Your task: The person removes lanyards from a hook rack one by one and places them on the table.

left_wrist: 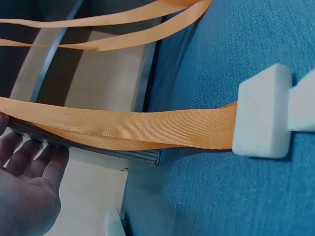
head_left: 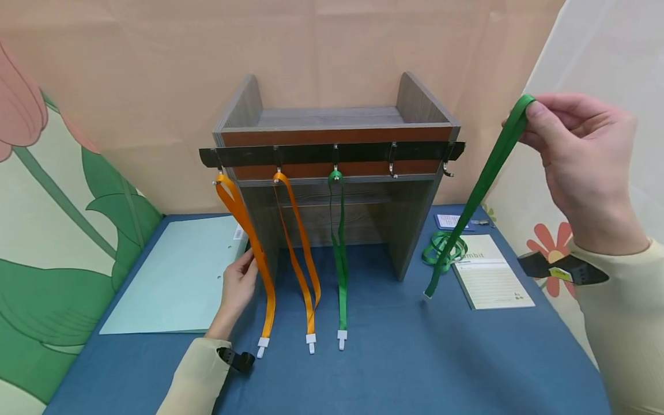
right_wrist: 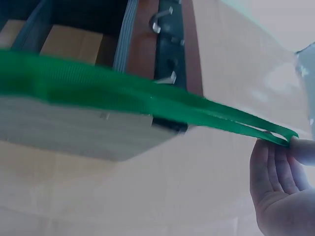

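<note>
My right hand (head_left: 586, 150) pinches the loop end of a green lanyard (head_left: 479, 181) between thumb and fingers. The lanyard slants down to the left, right of a grey wooden shelf (head_left: 420, 225). My left hand (head_left: 240, 288) is low at the shelf's left side, beside an orange lanyard (head_left: 252, 242); in the left wrist view its loosely bent fingers (left_wrist: 51, 167) rest against the side panel's edge. A second orange lanyard (head_left: 303, 242) and another green lanyard (head_left: 339, 259) hang beside it from a black hook rail (head_left: 306, 154). The two rightmost hooks are bare.
Pale blue folders (head_left: 171, 276) lie left of the shelf. On the right are a notepad (head_left: 493, 274), a coiled green lanyard (head_left: 436, 248) and a card holder (head_left: 450, 222). Everything stands on a blue tablecloth (head_left: 404, 357).
</note>
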A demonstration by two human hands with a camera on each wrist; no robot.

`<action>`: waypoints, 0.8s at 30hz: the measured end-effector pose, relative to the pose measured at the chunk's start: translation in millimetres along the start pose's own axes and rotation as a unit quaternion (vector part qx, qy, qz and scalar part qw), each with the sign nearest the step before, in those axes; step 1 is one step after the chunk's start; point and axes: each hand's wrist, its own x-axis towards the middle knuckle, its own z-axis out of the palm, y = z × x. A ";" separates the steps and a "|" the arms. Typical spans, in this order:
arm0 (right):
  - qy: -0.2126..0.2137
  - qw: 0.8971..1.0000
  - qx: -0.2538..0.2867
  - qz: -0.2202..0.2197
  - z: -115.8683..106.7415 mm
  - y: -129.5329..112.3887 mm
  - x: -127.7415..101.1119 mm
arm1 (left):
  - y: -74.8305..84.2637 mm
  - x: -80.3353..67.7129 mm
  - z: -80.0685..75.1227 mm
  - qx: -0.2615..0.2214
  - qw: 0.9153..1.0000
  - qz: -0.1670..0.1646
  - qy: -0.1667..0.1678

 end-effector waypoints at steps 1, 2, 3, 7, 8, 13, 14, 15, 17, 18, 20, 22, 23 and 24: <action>0.009 1.000 0.005 0.000 -3.7 0.5 2.2 | 0.2 0.0 0.0 -0.001 1.000 0.000 0.000; 0.016 1.000 0.007 -0.001 -7.5 1.1 4.3 | 0.1 0.0 0.0 -0.001 1.000 0.000 -0.001; 0.023 1.000 0.012 -0.002 -11.5 1.5 6.2 | -0.1 0.1 0.2 -0.002 1.000 0.001 -0.002; 0.044 0.999 0.020 -0.003 -28.0 1.3 13.2 | -0.7 0.3 0.8 -0.003 1.000 0.005 -0.004; 0.049 0.999 0.014 -0.001 -32.4 0.5 14.6 | -0.8 0.3 0.9 -0.003 1.000 0.005 -0.004; 0.083 0.996 -0.001 0.028 -51.8 -3.8 21.9 | -0.4 -0.7 0.6 0.000 1.000 0.003 -0.005; 0.090 0.995 -0.005 0.032 -54.8 -4.4 22.9 | -0.3 -1.0 0.4 0.001 1.000 0.003 -0.005; 0.094 0.995 0.001 0.034 -57.5 -4.5 23.7 | -0.1 -1.3 0.2 0.001 1.000 0.003 -0.005; 0.097 0.995 0.007 0.034 -62.7 -4.4 24.0 | 0.4 -1.6 -0.3 0.003 1.000 0.004 -0.004; 0.096 0.995 0.009 0.032 -65.0 -4.2 23.8 | 0.8 -1.8 -0.4 0.003 1.000 0.004 -0.003; 0.092 0.995 0.016 0.027 -69.1 -3.8 23.0 | 1.4 -2.1 -0.6 0.004 1.000 0.005 -0.003; 0.085 0.996 0.008 0.020 -73.1 -3.9 21.9 | 2.0 -2.3 -0.6 0.005 1.000 0.005 -0.002; 0.082 0.996 0.003 0.016 -74.9 -4.0 21.4 | 2.1 -2.3 -0.6 0.007 1.000 0.005 -0.003; 0.081 0.997 -0.005 0.014 -76.7 -4.3 20.4 | 2.3 -2.4 -0.5 0.006 1.000 0.004 -0.003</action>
